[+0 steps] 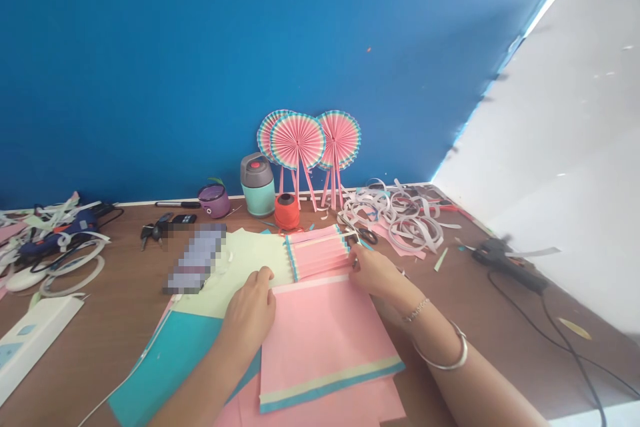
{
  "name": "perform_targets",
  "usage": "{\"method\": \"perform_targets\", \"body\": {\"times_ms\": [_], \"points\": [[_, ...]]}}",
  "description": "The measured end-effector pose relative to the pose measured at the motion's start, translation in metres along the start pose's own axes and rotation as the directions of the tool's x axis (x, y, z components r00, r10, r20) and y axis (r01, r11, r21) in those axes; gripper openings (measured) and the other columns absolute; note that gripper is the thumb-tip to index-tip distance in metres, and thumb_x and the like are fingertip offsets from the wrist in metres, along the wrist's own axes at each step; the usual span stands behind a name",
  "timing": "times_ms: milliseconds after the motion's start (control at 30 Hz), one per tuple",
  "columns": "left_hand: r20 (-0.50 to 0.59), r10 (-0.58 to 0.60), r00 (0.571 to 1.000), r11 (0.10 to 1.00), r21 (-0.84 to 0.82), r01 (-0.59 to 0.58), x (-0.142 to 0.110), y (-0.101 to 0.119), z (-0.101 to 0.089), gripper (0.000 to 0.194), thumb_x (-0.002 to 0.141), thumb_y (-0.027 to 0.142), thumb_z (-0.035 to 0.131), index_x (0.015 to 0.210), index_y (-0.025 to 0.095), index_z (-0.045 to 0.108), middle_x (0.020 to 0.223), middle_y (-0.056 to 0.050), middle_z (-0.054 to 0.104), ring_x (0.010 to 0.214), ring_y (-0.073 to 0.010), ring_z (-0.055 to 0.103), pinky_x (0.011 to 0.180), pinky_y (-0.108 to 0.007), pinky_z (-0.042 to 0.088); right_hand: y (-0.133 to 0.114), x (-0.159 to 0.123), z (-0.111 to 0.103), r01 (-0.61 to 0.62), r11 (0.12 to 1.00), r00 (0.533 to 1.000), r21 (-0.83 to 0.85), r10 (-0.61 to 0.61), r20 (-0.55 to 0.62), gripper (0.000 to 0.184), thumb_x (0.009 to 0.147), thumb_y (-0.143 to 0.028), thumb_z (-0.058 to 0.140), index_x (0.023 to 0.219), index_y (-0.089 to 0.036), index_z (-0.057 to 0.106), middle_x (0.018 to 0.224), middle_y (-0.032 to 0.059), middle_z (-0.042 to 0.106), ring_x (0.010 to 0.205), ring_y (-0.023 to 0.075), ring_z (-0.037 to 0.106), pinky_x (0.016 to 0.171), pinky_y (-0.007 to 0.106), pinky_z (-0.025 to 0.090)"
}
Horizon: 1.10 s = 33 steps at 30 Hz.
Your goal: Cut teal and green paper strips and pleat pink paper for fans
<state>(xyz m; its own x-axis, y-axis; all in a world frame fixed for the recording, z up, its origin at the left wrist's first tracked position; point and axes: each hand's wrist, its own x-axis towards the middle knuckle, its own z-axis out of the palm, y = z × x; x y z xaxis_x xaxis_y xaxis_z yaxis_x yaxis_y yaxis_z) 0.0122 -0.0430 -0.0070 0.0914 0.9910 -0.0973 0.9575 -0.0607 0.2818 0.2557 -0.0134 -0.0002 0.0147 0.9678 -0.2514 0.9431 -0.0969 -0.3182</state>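
A pink paper sheet with a cream and teal band along its near edge lies in front of me; a paler strip runs along its far edge. My left hand is closed at the sheet's far left corner, its fingers curled over the edge. At the far right corner, my right hand has its fingers pinched on the paper, their tips partly hidden. Just beyond the sheet rests a pleated pink paper piece with teal edging. Pale green paper and teal paper are spread to the left.
Round pink paper fans stand against the blue wall, near a teal jar and a red thread spool. Paper strips and scissors lie right; a phone, power strip left. A black corded glue gun is far right.
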Motion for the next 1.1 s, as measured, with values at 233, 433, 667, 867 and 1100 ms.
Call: {"method": "perform_targets", "body": {"times_ms": [233,433,667,867,1100], "points": [[-0.004,0.005,1.0,0.998,0.059,-0.005,-0.001,-0.001,0.001,0.025,0.082,0.007,0.036,0.101,0.019,0.047,0.098,-0.007,0.061,0.079,-0.0199,0.062,0.061,-0.028,0.037,0.002,0.001,0.0,0.012,1.0,1.0,-0.014,-0.012,-0.014,0.024,0.066,-0.004,0.049,0.086,-0.017,0.051,0.083,0.0062,0.063,0.076,0.0196,0.056,0.053,0.025,0.022],[-0.003,-0.001,1.0,0.994,0.114,0.001,-0.003,0.0,0.0,0.024,0.085,0.01,0.033,0.102,0.019,0.048,0.099,-0.008,0.061,0.077,-0.0205,0.063,0.057,-0.028,0.036,0.001,0.002,0.002,0.02,0.999,0.999,-0.034,-0.021,-0.026,0.024,0.065,-0.005,0.049,0.086,-0.017,0.05,0.081,0.0066,0.063,0.077,0.0205,0.057,0.053,0.025,0.023],[0.006,-0.012,1.0,0.99,0.137,0.011,-0.004,0.002,-0.002,0.022,0.085,0.01,0.034,0.099,0.019,0.049,0.097,-0.007,0.061,0.077,-0.0192,0.063,0.058,-0.027,0.037,0.02,0.007,-0.001,-0.059,0.998,0.998,0.017,0.059,-0.035,0.019,0.062,-0.022,0.062,0.079,-0.018,0.052,0.075,0.0048,0.063,0.071,0.0202,0.06,0.052,0.023,0.029],[-0.004,0.007,1.0,0.989,0.145,-0.007,-0.005,0.0,-0.001,0.021,0.086,0.011,0.033,0.098,0.019,0.048,0.095,-0.007,0.061,0.077,-0.0198,0.062,0.056,-0.027,0.035,0.035,0.012,-0.005,-0.055,0.967,0.989,0.251,0.018,0.147,0.001,0.066,-0.017,0.055,0.066,-0.017,0.054,0.049,0.0001,0.057,0.045,0.0133,0.056,0.045,0.021,0.038],[-0.007,0.007,1.0,0.995,0.103,-0.006,-0.005,-0.003,0.001,0.022,0.084,0.011,0.035,0.099,0.02,0.049,0.098,-0.007,0.061,0.08,-0.02,0.061,0.059,-0.028,0.037,0.033,0.012,-0.009,-0.092,0.926,0.97,0.367,0.001,0.242,0.023,0.072,-0.026,0.052,0.051,-0.016,0.049,0.049,0.0022,0.056,0.042,0.0111,0.053,0.043,0.021,0.041]]}}
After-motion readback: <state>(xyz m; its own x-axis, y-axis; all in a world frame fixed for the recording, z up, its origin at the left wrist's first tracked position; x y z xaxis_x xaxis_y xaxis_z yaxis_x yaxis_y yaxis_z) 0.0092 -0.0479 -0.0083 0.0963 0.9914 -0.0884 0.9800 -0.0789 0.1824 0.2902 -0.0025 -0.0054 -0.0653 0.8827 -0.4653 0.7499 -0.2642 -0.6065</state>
